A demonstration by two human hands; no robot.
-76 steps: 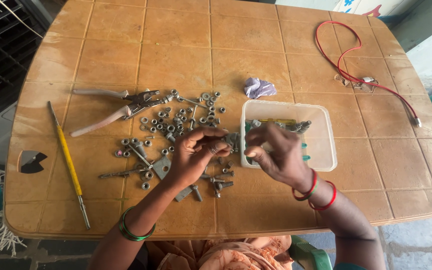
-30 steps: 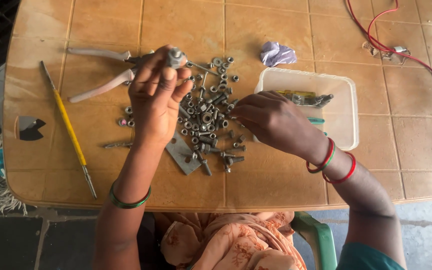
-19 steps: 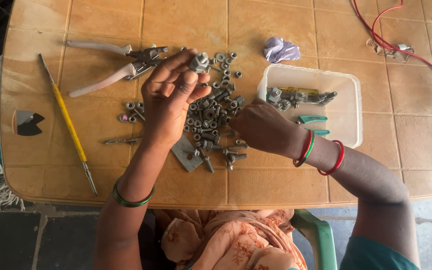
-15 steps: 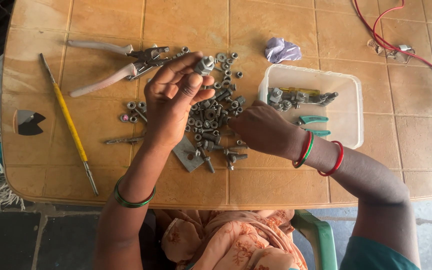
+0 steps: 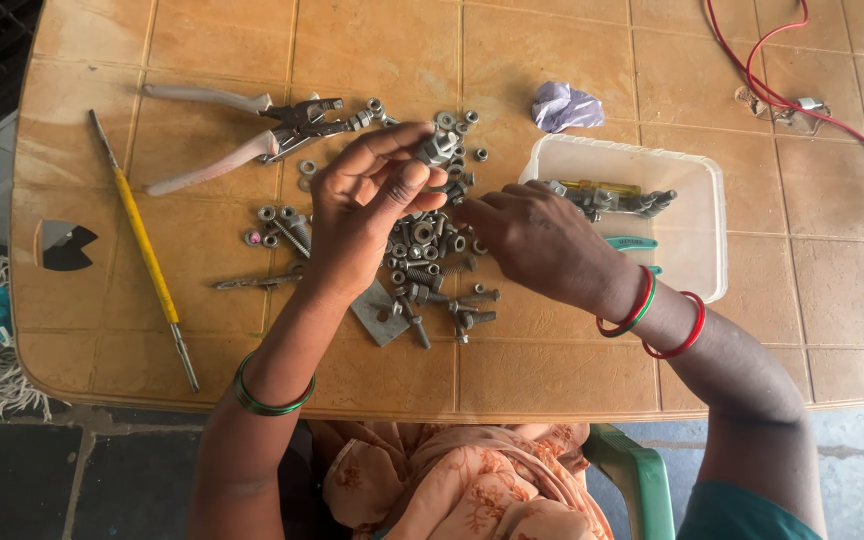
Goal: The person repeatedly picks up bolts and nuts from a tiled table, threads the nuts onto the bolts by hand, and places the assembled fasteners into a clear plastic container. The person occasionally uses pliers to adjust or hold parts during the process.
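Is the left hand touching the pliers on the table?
Apart. The head view shows the left hand raised, pinching a nut, with bare table between it and the pliers.

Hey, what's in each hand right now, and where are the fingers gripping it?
The left hand pinches a small metal nut by its sides between thumb and fingertips. The right hand rests over the loose hardware pile; any hold is hidden.

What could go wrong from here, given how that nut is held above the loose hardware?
1. The left hand pinches a nut only at the fingertips; if it slips, it likely drops into the pile of nuts and bolts and gets lost.
2. The right hand rests low over the pile and could scatter pieces.
3. The container sits close beside that wrist and might get nudged.
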